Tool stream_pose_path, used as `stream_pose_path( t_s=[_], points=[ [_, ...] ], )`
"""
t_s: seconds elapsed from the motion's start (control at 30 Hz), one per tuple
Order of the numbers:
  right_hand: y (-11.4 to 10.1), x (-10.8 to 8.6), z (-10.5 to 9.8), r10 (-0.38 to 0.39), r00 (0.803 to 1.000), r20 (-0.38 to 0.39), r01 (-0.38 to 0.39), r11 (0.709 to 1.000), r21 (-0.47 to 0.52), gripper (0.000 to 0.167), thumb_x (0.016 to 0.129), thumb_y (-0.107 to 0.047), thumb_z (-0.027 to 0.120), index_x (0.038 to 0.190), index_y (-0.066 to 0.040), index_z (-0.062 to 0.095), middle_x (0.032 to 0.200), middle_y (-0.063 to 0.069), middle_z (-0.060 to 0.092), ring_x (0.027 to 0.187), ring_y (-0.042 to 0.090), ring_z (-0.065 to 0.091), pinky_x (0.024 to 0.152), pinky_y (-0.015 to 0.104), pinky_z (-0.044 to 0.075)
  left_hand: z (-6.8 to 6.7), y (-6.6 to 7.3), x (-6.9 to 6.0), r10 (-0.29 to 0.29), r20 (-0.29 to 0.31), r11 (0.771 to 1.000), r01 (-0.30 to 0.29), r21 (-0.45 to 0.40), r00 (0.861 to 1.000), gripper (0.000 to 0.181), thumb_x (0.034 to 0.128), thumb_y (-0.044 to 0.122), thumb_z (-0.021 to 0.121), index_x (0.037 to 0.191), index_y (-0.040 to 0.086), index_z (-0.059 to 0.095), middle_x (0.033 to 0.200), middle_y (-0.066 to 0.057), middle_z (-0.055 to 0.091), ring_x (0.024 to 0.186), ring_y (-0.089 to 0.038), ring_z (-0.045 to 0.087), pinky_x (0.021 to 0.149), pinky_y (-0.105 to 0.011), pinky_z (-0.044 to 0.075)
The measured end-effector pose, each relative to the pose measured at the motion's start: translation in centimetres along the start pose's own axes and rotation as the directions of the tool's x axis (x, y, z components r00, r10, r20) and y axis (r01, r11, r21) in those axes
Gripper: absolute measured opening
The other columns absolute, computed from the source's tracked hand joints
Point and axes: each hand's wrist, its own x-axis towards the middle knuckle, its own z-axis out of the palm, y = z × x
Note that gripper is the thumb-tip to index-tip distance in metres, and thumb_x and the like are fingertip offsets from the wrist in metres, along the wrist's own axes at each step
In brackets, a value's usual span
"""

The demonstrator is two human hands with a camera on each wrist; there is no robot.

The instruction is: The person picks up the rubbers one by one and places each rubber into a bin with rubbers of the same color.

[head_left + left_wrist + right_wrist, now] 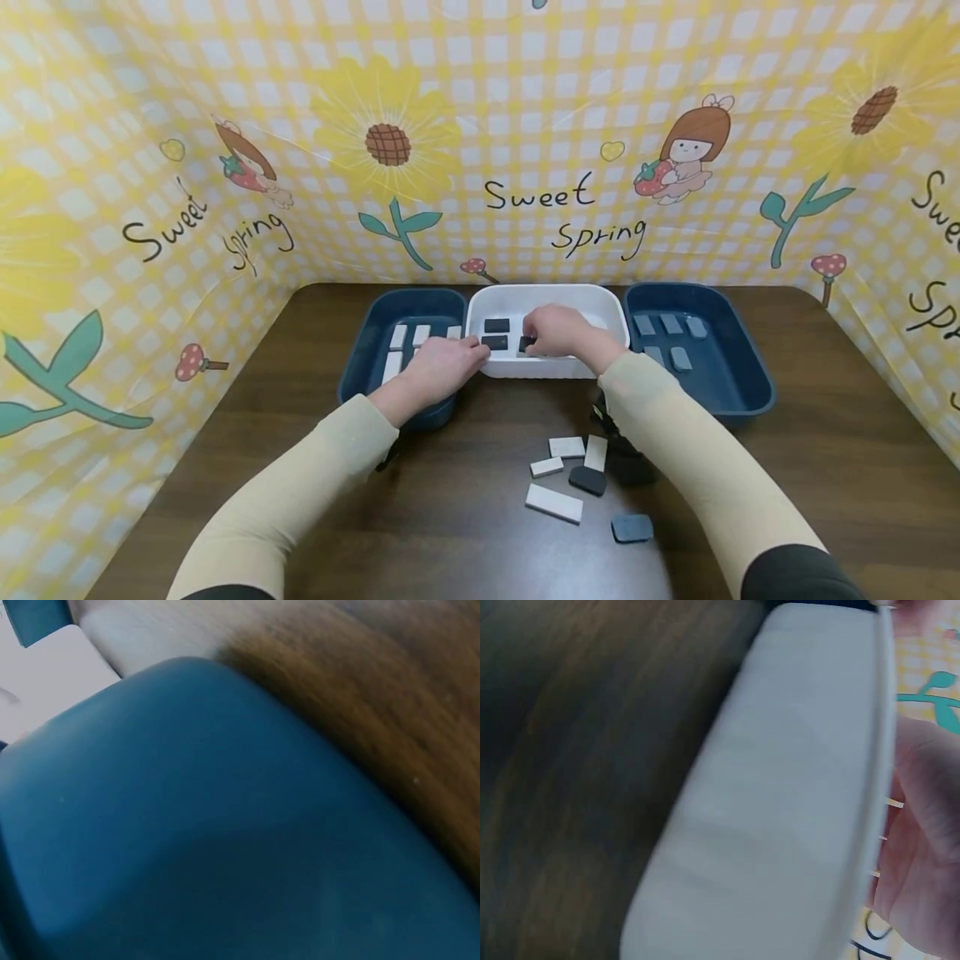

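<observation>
Checked cloth backs the right hand pinching a half-hidden black block; left hand, grip unclear.

Bright, even light covers the cloth — I see a pale sheen on the nearer part of the table. Both wrist views are blurred: shadow crosses the blue tray — the white tray looks soft.
</observation>
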Motion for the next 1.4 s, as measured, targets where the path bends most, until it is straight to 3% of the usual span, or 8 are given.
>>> stream_pose_path(
  t_s=[0.5,0.8,1.4],
  points=[
    [0.1,2.0,1.3,0.028,0.996,0.083,-0.029,1.000,0.006,0.012,0.087,-0.016,0.068,0.095,-0.008,0.073,0.088,0.002,0.067,0.081,0.020,0.057,0.079,0.038,0.048,0.0,0.0,-0.1,0.035,-0.049,0.999,-0.034,0.025,0.998,0.011,0.0990,0.023,0.058,0.100,0.016,0.067,0.080,0.002,0.061,0.061,-0.011,0.052,0.058,-0.022,0.045],
    [-0.1,1.9,1.5,0.049,0.998,0.047,-0.047,0.998,-0.049,0.008,0.088,-0.014,0.067,0.084,-0.007,0.069,0.077,0.003,0.062,0.072,0.020,0.053,0.071,0.035,0.045,0.2,0.1,-0.1,0.030,-0.058,0.999,-0.027,0.040,0.998,0.012,0.0990,0.023,0.058,0.101,0.016,0.068,0.081,0.001,0.061,0.061,-0.012,0.053,0.057,-0.023,0.045],
    [0.1,2.3,1.9,0.051,0.998,0.021,-0.049,0.995,-0.082,0.009,0.089,-0.013,0.067,0.093,-0.006,0.071,0.086,0.004,0.066,0.078,0.020,0.056,0.078,0.038,0.048,0.1,0.2,-0.1,0.015,-0.043,1.000,-0.014,0.024,0.999,0.013,0.0991,0.024,0.058,0.102,0.016,0.068,0.081,0.001,0.061,0.062,-0.011,0.053,0.058,-0.022,0.045]
  ],
)
